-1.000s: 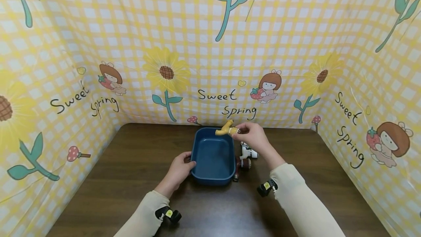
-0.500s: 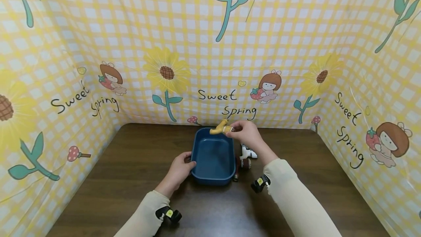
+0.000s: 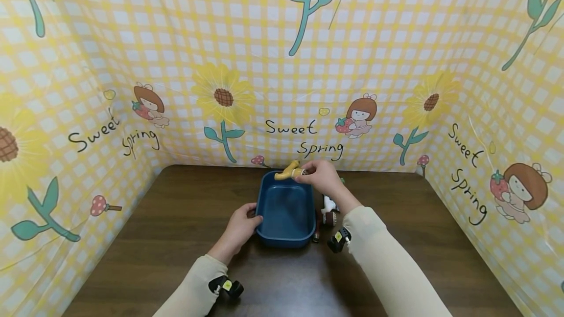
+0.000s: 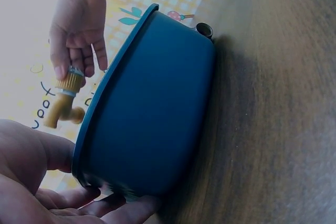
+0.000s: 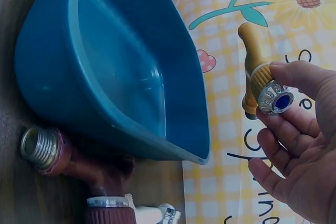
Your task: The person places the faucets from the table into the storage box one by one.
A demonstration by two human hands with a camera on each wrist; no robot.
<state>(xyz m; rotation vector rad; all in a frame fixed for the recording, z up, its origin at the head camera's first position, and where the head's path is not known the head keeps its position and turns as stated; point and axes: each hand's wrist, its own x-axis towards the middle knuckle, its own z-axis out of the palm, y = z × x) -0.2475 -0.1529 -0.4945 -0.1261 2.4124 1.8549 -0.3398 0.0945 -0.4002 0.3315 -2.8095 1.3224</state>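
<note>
A yellow faucet [image 3: 288, 171] with a ribbed knob hangs above the far end of a blue plastic basin [image 3: 285, 212]. My right hand [image 3: 323, 178] pinches it by the knob, between thumb and fingers; the knob's silver end cap with a blue centre faces the right wrist camera. With thumb at the rim and fingers against the outer wall, my left hand [image 3: 240, 226] grips the basin's left side. Nothing lies inside the basin. Beside its right wall are a dark red faucet [image 5: 86, 169] with a threaded end and a white faucet [image 3: 329, 203], partly hidden by my right arm.
The basin stands on a dark wood table [image 3: 185, 209]. Yellow checked cloth [image 3: 246, 62] printed with flowers and lettering rises behind the table and on both sides. A small green bit [image 3: 342, 180] shows behind my right wrist.
My right hand has carried the yellow faucet leftward, from the basin's far right corner to over its far end. The left hand and the basin have stayed put.
</note>
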